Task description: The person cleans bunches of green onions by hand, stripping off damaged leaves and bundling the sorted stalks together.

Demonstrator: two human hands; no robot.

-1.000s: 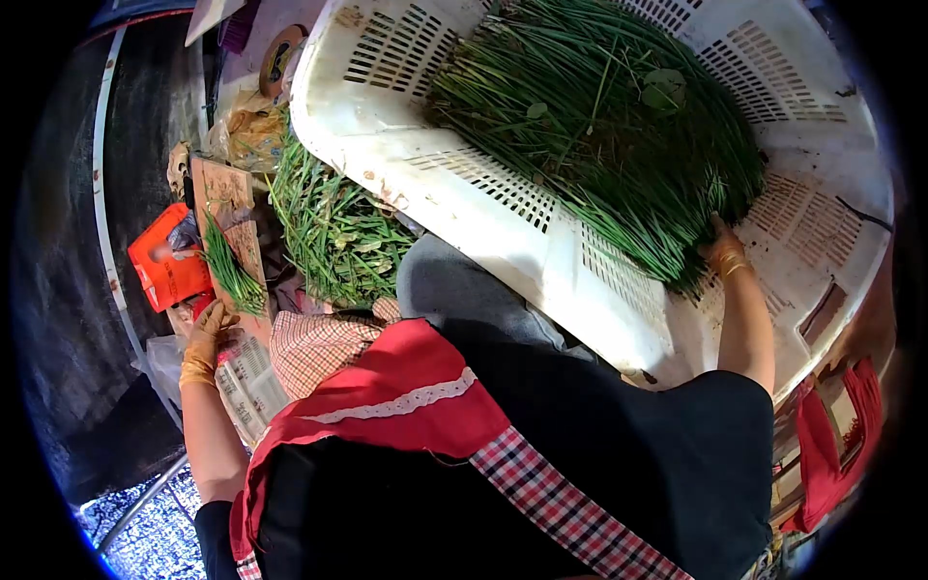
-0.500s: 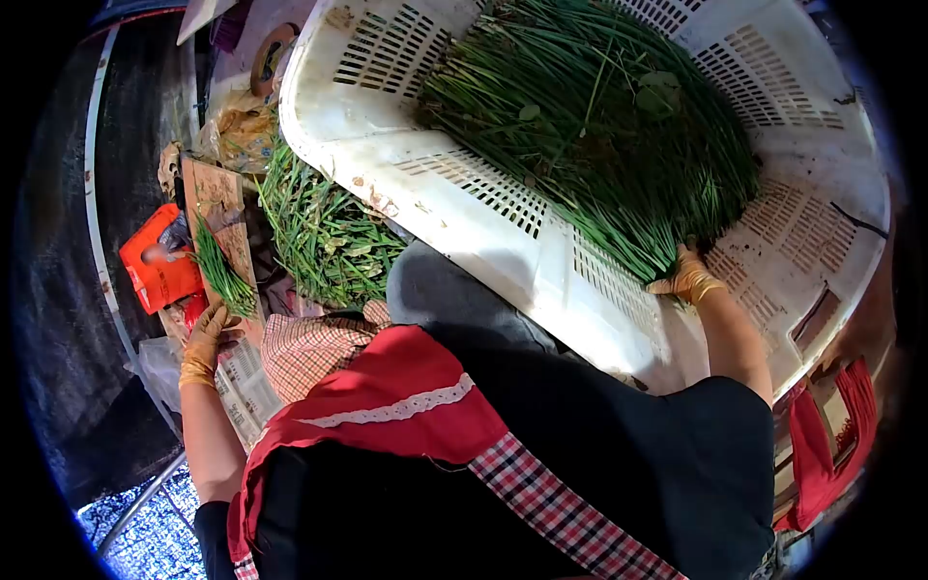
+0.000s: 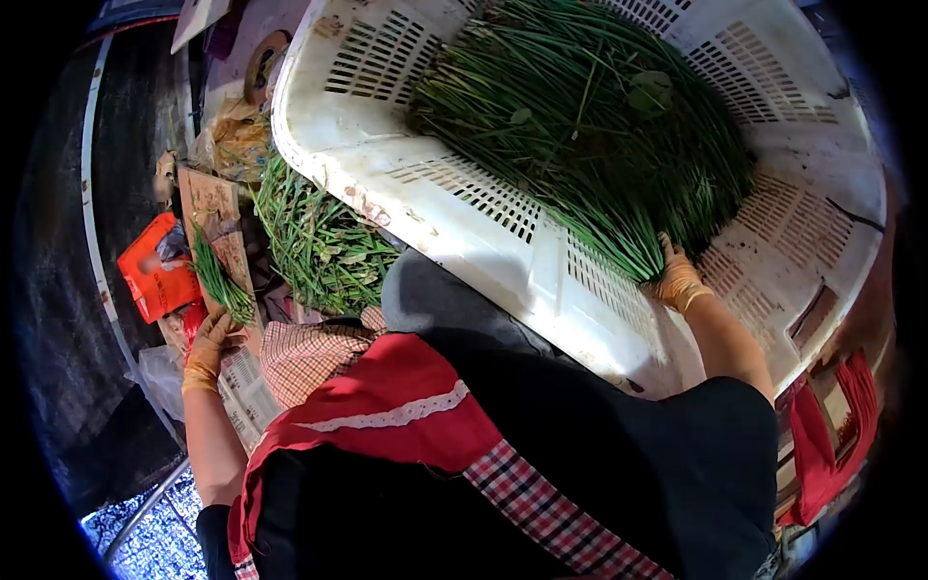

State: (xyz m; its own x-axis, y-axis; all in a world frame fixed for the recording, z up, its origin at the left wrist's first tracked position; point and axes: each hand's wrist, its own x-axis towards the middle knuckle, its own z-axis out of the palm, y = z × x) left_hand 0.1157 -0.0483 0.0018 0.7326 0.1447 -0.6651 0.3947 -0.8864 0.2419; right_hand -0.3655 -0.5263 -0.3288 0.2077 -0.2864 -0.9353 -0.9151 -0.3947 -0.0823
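My right hand (image 3: 681, 277), in a tan glove, is inside the large white basket (image 3: 333, 155). Its fingers are closed round the near ends of some long green chives (image 3: 619, 227), part of a thick heap there. On the left, my gloved left hand (image 3: 206, 350) rests at the lower end of a wooden board (image 3: 215, 198). Its fingers are apart, beside a small bunch of chives (image 3: 217, 275) lying on that board, and they seem to touch the bunch's lower end.
A pile of loose green trimmings (image 3: 324, 242) lies between board and basket. An orange-red packet (image 3: 159, 280) is left of the board, with newspaper (image 3: 248, 391) below it. A roll of tape (image 3: 266, 68) sits at the back; a red strap (image 3: 817, 454) hangs at the right.
My right hand has shifted slightly left, and its fingers have drawn in round the chive ends. My left hand stays almost where it was. The whole view has shifted a little.
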